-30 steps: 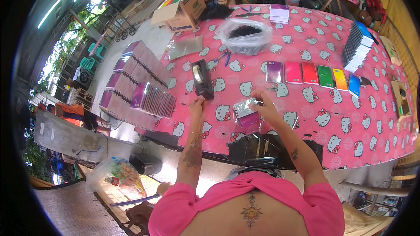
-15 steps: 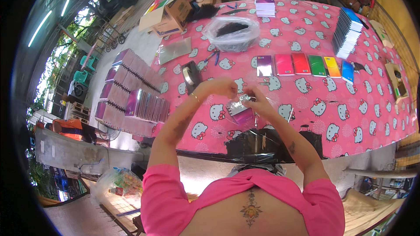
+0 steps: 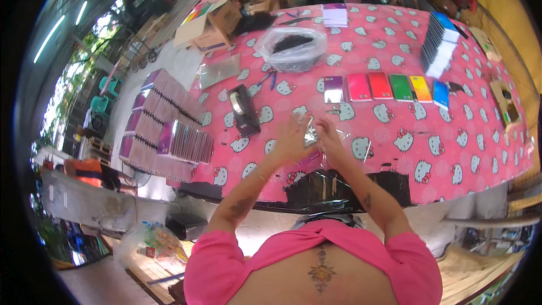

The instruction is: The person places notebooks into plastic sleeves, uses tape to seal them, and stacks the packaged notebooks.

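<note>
Close to the table's near edge lies a purple notebook (image 3: pixel 309 161) in a clear, shiny plastic wrapper (image 3: pixel 310 135), mostly hidden by my hands and forearms. My left hand (image 3: pixel 289 140) rests over the wrapper's left side, somewhat blurred, its fingers stretched out. At the right side, my right hand (image 3: pixel 329 136) has its fingers bent and pressed together on the wrapper's shiny plastic. A black tape dispenser (image 3: pixel 244 114) with a roll of tape stands to the left of my left hand.
Stacked spiral notebooks (image 3: pixel 164 107) line the table's left side. A row of small coloured notebooks (image 3: pixel 380 86) lies beyond my hands. A plastic-lined tub (image 3: pixel 292 56) and cardboard box (image 3: pixel 217 25) are farther back. A tall notebook stack (image 3: pixel 439 45) stands far right.
My left hand has gone from a raised, bent pose to lying stretched out over the wrapper. My right hand has stayed at the wrapper. The whole view has shifted slightly.
</note>
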Demonstrator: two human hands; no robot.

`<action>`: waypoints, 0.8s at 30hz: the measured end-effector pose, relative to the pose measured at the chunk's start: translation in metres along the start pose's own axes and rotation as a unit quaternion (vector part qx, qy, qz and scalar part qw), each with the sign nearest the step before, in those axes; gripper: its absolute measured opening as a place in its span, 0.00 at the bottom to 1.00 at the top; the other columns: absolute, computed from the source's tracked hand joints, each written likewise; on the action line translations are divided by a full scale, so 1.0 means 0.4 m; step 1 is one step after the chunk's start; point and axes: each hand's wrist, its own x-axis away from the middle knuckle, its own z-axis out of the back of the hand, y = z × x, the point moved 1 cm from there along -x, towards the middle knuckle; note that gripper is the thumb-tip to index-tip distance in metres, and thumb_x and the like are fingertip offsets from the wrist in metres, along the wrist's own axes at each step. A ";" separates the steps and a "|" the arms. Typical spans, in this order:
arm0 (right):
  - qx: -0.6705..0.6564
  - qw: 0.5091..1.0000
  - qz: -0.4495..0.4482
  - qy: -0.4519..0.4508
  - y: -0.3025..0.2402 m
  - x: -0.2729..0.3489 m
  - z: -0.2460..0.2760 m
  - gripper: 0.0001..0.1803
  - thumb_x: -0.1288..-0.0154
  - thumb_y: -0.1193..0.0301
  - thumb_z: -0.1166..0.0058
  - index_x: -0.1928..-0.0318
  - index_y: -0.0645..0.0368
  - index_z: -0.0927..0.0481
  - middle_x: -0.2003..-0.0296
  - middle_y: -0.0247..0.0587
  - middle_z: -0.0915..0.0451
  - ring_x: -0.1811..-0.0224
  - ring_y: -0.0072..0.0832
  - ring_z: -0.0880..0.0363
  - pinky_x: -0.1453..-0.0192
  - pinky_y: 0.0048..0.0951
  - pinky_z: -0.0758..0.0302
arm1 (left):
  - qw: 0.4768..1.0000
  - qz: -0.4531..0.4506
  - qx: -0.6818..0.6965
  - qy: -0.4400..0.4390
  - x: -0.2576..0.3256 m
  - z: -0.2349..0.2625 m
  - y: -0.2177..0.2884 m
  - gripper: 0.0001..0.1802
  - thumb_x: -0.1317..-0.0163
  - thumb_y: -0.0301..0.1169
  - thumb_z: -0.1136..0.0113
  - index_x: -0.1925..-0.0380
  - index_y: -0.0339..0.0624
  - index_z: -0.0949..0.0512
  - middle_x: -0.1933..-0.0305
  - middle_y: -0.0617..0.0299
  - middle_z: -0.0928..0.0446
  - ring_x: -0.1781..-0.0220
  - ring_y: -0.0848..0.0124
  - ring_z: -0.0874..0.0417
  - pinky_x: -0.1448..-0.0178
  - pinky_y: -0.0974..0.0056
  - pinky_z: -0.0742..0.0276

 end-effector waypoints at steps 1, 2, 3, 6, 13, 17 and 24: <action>0.060 0.996 -0.023 0.064 0.040 0.026 0.031 0.25 0.31 0.66 0.43 0.38 0.62 0.31 0.53 0.42 0.26 0.50 0.28 0.26 0.43 0.31 0.28 | 0.999 -0.009 -0.027 0.019 0.021 0.029 0.044 0.43 0.44 0.57 0.35 0.37 0.35 0.31 0.36 0.42 0.31 0.35 0.52 0.28 0.37 0.46 0.32; 0.118 0.985 -0.036 0.119 0.094 0.055 0.071 0.23 0.30 0.64 0.44 0.41 0.65 0.29 0.57 0.44 0.24 0.52 0.28 0.25 0.46 0.32 0.27 | 0.997 -0.015 -0.061 0.044 0.011 0.067 0.066 0.47 0.49 0.56 0.33 0.34 0.39 0.34 0.31 0.40 0.35 0.31 0.49 0.32 0.36 0.42 0.34; 0.238 0.965 0.010 0.114 0.157 0.105 0.098 0.18 0.30 0.63 0.44 0.52 0.67 0.24 0.64 0.46 0.22 0.57 0.30 0.24 0.52 0.33 0.27 | 0.999 0.017 -0.030 -0.041 -0.011 0.093 0.063 0.48 0.53 0.56 0.31 0.38 0.36 0.32 0.36 0.38 0.32 0.34 0.49 0.29 0.37 0.43 0.32; 0.513 0.809 0.210 -0.193 0.156 0.192 0.052 0.14 0.33 0.63 0.42 0.62 0.64 0.21 0.62 0.46 0.20 0.55 0.33 0.22 0.53 0.40 0.29 | 0.992 0.010 0.102 -0.069 0.002 0.074 0.028 0.39 0.58 0.57 0.28 0.56 0.33 0.25 0.58 0.43 0.24 0.54 0.47 0.21 0.50 0.48 0.27; 0.282 0.938 -0.129 -0.158 0.074 0.077 0.117 0.22 0.27 0.62 0.46 0.40 0.61 0.29 0.44 0.43 0.24 0.38 0.37 0.26 0.31 0.46 0.32 | 0.893 0.155 0.415 0.083 0.071 0.088 0.020 0.40 0.56 0.49 0.23 0.52 0.34 0.30 0.53 0.46 0.21 0.51 0.53 0.19 0.42 0.54 0.25; -0.024 0.991 -0.034 -0.123 -0.039 0.052 0.072 0.30 0.32 0.66 0.40 0.35 0.61 0.35 0.44 0.39 0.25 0.41 0.32 0.25 0.35 0.39 0.27 | 0.819 0.163 0.550 -0.023 0.233 0.025 -0.012 0.57 0.50 0.48 0.23 0.30 0.32 0.47 0.31 0.39 0.34 0.28 0.54 0.33 0.26 0.56 0.38; 0.186 0.955 0.015 -0.232 -0.109 0.036 0.067 0.28 0.36 0.72 0.36 0.37 0.64 0.29 0.50 0.34 0.22 0.47 0.24 0.24 0.41 0.28 0.27 | 0.893 0.154 0.419 0.049 0.167 -0.005 0.087 0.38 0.36 0.43 0.36 0.32 0.31 0.35 0.30 0.40 0.33 0.28 0.57 0.33 0.26 0.56 0.38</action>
